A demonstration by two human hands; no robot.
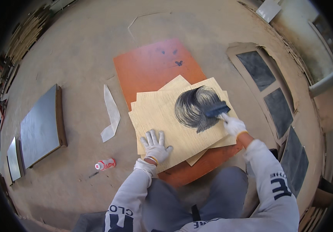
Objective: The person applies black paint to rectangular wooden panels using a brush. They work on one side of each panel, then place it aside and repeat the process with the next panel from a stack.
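Observation:
A pale wood-grained sheet [158,116] lies on top of a loose stack of similar sheets. My left hand [155,147], in a white glove, presses flat on its near left part with the fingers spread. In my gloved right hand [234,126] is the light handle of a wide flat brush [216,110], its head dark and resting on the sheet's right side. Around and left of the brush spreads a swirl of black coating [191,108], streaked in curved strokes. Part of the handle is hidden by my fingers.
An orange-brown board [151,69] lies under the stack. To the left are a strip of white material [111,116], a red-and-white bottle [105,164] on its side and a thick stack of grey panels [40,123]. Dark sheets [278,110] lie at right on brown backing.

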